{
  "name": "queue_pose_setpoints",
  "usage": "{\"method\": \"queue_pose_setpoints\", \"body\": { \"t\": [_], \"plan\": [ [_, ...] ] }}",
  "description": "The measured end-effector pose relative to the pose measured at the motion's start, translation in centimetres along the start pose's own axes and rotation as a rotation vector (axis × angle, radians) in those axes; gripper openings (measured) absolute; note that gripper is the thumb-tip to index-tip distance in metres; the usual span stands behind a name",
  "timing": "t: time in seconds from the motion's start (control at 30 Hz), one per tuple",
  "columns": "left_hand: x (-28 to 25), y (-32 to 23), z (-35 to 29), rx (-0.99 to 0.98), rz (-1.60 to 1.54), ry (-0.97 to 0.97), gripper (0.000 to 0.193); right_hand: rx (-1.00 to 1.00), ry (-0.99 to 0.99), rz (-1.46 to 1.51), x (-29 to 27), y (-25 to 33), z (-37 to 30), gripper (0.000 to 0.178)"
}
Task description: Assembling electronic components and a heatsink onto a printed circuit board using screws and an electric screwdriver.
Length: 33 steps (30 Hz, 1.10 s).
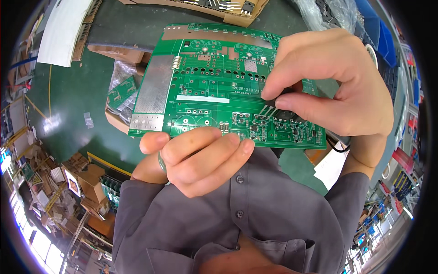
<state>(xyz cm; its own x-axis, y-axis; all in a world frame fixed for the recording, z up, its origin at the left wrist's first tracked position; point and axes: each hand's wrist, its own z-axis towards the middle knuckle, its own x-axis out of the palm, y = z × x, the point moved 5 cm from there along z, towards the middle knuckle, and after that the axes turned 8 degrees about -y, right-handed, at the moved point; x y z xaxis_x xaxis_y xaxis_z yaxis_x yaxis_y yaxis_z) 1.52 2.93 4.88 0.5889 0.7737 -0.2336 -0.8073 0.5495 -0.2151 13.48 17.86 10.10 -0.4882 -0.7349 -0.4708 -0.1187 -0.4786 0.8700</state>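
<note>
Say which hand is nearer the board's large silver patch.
The left hand: it's at the lower edge of the board, near the silver patch; the right hand is over the board's right side.

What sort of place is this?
Probably an electronics assembly workshop: the right hand holds a black leaded component at a green circuit board, and a cardboard box of leaded parts sits beyond it.

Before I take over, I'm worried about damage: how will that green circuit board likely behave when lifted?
The green circuit board looks like a thin, broad plate, so it's probably stiff and fairly light. Small components dot its surface, so careless gripping might damage them.
</note>
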Motion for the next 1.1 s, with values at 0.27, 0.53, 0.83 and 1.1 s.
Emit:
{"method": "queue_pose_setpoints", "body": {
  "t": [0.27, 0.53, 0.83, 1.1],
  "plan": [
    [0.2, 0.0, 0.4, -0.003, -0.033, 0.061, 0.022, 0.077, 0.029, -0.134, 0.0, 2.1, 0.1, 0.018],
    [-0.3, 0.1, 0.2, 0.022, -0.014, 0.114, 0.020, -0.178, 0.111, -0.137, 1.3, 0.2, 0.2, 0.021],
    [0.3, 0.0, 0.0, 0.005, -0.035, 0.017, 0.021, 0.104, -0.244, -0.590, -2.8, -7.9, 6.5, 0.018],
    [0.0, 0.2, 0.1, 0.011, -0.041, 0.036, 0.020, -0.078, -0.116, -0.743, -0.8, -9.3, 8.4, 0.016]
  ]
}}
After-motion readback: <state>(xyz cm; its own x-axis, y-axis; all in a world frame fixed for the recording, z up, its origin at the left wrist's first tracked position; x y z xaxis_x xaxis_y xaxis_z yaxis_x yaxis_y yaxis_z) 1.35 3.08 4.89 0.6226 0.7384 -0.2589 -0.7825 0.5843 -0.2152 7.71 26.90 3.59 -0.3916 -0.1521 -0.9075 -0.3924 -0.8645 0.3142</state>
